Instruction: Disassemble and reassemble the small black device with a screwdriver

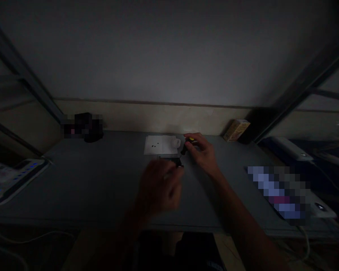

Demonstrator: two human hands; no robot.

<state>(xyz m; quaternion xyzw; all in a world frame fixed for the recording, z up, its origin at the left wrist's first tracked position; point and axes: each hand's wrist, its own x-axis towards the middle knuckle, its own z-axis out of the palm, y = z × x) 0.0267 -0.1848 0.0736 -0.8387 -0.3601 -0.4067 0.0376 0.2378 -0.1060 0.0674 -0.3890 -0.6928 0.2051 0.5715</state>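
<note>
In the dim head view, my right hand (202,152) is closed around a small screwdriver (184,147) with a black and yellow handle. Its lower end points down toward a dark flat object (175,161) on the desk, whose kind I cannot make out. My left hand (161,186) is blurred, with curled fingers, on the near side of that object and partly covering it. What those fingers hold, if anything, is hidden. Just beyond lies a white sheet of paper (164,141), bearing several tiny dark pieces (154,145) and a small whitish round item (176,143).
A yellowish box (236,130) stands at the back right by the wall. A phone with a lit, pixelated screen (277,194) lies on the right. Left are a power strip (19,175) with blue lights and a dark bundle (93,130). A white power bank (288,148) trails a cable.
</note>
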